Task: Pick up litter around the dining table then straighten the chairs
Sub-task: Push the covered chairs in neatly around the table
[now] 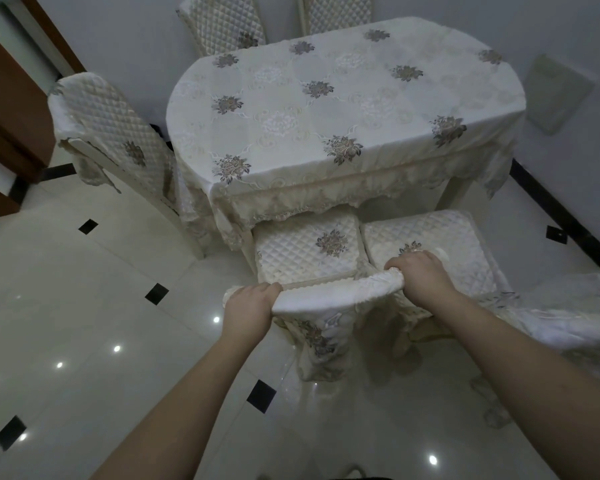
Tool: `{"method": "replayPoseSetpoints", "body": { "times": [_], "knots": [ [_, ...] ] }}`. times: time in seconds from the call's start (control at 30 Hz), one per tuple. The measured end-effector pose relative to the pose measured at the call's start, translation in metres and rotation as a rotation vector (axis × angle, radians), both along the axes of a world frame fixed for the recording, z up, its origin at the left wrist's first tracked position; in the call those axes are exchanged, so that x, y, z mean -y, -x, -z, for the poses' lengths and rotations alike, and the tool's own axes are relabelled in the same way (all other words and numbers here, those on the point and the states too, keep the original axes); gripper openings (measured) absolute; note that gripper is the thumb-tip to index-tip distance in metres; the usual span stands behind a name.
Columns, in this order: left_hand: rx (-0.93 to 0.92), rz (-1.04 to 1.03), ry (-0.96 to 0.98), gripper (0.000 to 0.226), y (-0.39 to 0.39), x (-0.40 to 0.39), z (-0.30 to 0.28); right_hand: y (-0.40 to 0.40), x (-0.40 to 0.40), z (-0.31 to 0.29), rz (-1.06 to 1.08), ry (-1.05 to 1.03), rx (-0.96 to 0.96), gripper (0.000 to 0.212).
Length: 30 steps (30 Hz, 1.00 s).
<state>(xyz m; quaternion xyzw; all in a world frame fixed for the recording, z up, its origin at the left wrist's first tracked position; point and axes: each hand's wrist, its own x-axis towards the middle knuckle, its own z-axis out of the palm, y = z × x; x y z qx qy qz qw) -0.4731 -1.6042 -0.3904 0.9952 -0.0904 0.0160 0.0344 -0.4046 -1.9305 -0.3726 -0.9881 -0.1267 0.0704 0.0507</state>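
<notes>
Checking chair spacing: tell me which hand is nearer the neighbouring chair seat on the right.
Right. The right hand grips the chair back at its right end, overlapping that neighbouring seat; the left hand grips the left end, farther away.

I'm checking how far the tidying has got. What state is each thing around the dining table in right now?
Left hand: closed on the near chair's backrest.
Right hand: closed on the same backrest.
Near chair: held by its top, seat partly under the table.
Second chair: beside it, seat mostly out from the table.
Left chair: angled, cover slipping.
Table: covered with a cloth, nothing on it.
Floor: no litter visible.
</notes>
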Motion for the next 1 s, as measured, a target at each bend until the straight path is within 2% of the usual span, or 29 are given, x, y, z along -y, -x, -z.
{"method": "replayPoseSetpoints", "body": {
  "times": [0.13, 0.37, 0.77, 1.0],
  "knots": [
    [-0.015, -0.019, -0.017, 0.036, -0.022, -0.005, -0.004, -0.026, -0.008, -0.003, -0.015, 0.064, -0.033, 0.036],
    [-0.012, -0.062, -0.034, 0.034, -0.059, -0.012, -0.012, -0.066, -0.023, -0.005, 0.001, 0.054, -0.034, 0.033],
    [0.043, 0.017, -0.019, 0.039, -0.106, -0.031, -0.015, -0.107, -0.038, -0.009, 0.014, 0.016, -0.077, 0.029],
    [0.062, 0.059, 0.03, 0.036, -0.124, -0.038, -0.008, -0.119, -0.04, -0.018, -0.014, 0.04, -0.098, 0.037]
  ]
}}
